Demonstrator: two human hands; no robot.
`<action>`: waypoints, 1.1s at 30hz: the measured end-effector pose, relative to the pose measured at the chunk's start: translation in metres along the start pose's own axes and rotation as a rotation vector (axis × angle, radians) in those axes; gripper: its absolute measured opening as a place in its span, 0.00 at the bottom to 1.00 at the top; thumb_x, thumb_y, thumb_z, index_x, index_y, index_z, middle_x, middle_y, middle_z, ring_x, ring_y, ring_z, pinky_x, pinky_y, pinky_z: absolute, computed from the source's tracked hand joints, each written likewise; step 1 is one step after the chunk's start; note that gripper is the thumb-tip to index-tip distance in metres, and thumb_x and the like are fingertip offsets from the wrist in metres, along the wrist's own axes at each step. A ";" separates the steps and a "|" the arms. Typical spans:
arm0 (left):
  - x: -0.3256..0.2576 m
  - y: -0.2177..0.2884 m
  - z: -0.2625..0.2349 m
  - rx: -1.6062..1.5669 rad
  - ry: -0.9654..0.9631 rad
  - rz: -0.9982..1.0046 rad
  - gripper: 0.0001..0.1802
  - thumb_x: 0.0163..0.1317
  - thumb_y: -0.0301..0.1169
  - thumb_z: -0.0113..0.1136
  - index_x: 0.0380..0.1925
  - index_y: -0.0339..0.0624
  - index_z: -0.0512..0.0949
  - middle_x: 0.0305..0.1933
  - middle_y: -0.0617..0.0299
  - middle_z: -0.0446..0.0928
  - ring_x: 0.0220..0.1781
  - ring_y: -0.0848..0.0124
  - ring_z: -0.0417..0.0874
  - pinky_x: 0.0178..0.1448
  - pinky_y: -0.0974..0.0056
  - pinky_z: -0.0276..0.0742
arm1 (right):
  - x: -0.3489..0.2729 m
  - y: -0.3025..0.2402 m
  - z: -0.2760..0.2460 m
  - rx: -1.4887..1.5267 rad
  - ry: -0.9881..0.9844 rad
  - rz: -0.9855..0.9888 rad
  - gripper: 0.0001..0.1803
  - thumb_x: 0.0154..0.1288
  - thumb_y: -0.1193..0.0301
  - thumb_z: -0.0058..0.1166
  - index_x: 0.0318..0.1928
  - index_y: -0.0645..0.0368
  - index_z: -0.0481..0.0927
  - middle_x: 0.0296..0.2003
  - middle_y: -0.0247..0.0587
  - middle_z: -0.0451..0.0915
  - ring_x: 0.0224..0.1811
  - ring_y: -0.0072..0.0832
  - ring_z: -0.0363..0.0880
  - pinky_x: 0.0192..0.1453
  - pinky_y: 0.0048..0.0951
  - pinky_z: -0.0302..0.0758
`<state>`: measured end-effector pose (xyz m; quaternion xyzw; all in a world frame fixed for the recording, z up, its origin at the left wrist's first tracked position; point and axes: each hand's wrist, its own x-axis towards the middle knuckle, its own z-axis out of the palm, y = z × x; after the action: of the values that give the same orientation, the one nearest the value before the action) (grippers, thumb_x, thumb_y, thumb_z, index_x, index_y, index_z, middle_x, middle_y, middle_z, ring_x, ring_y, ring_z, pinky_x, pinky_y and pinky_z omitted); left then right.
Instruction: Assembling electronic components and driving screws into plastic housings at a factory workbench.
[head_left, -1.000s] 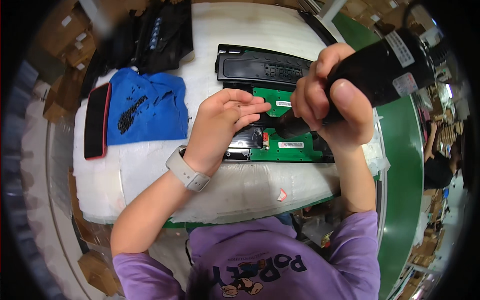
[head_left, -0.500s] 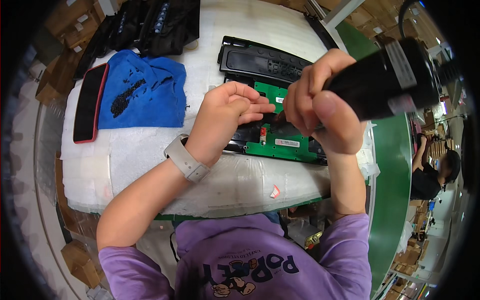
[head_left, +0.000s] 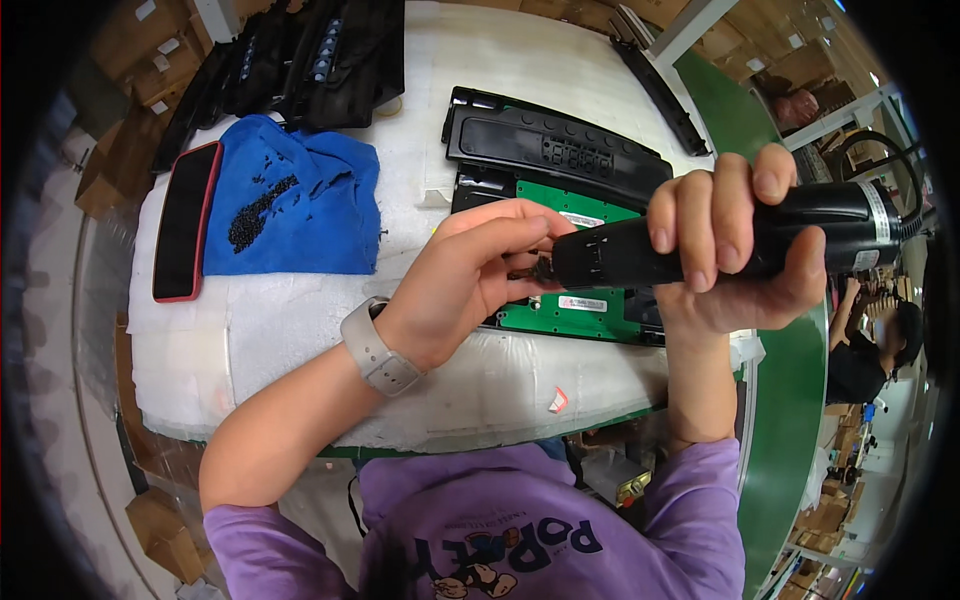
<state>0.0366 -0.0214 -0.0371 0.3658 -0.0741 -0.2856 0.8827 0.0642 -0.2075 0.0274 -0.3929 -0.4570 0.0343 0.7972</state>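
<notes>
My right hand [head_left: 735, 230] is wrapped round a black corded electric screwdriver [head_left: 650, 252], tilted nearly level with its narrow end pointing left. At that end my left hand [head_left: 475, 255] has its fingers curled together; small dark bits show between them, too small to name. Both are above a green circuit board [head_left: 520, 316] in a black plastic housing, partly hidden by the hands and tool. Behind it lies a long black panel [head_left: 500, 135] with buttons and a display window. Small black screws [head_left: 258, 220] lie heaped on a blue cloth [head_left: 310, 255] to the left.
A red-edged phone [head_left: 186, 222] lies beside the cloth. Black housings [head_left: 350, 80] stand at the far left, and a long black strip [head_left: 665, 90] at the far right. White foam [head_left: 460, 380] covers the table. A co-worker [head_left: 870, 345] is off to the right.
My right hand has tipped the screwdriver from steeply over the board to nearly level, its narrow end now at my left fingers. My left fingers, more stretched before, have curled in.
</notes>
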 end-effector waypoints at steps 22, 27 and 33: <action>0.001 0.009 0.003 0.688 0.054 0.117 0.10 0.63 0.27 0.54 0.39 0.30 0.79 0.29 0.56 0.81 0.24 0.78 0.78 0.28 0.76 0.71 | 0.004 -0.037 0.004 -0.032 0.212 -0.099 0.17 0.61 0.60 0.51 0.41 0.58 0.67 0.21 0.30 0.67 0.18 0.21 0.65 0.34 0.29 0.65; -0.001 0.002 0.003 0.792 0.099 0.213 0.09 0.61 0.25 0.56 0.36 0.30 0.80 0.27 0.57 0.80 0.22 0.79 0.77 0.26 0.76 0.71 | 0.004 -0.035 0.009 -0.028 0.175 -0.093 0.17 0.61 0.59 0.50 0.41 0.58 0.67 0.21 0.29 0.67 0.17 0.20 0.66 0.33 0.29 0.65; -0.004 0.002 0.013 1.070 0.126 0.314 0.06 0.57 0.23 0.58 0.32 0.32 0.81 0.24 0.60 0.79 0.20 0.80 0.77 0.24 0.76 0.70 | 0.002 -0.029 0.010 -0.112 0.137 -0.046 0.18 0.61 0.58 0.49 0.42 0.57 0.66 0.20 0.29 0.67 0.16 0.19 0.67 0.33 0.28 0.69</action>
<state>0.0299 -0.0266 -0.0262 0.7637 -0.2093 -0.0511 0.6085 0.0486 -0.2207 0.0505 -0.4277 -0.4117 -0.0367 0.8039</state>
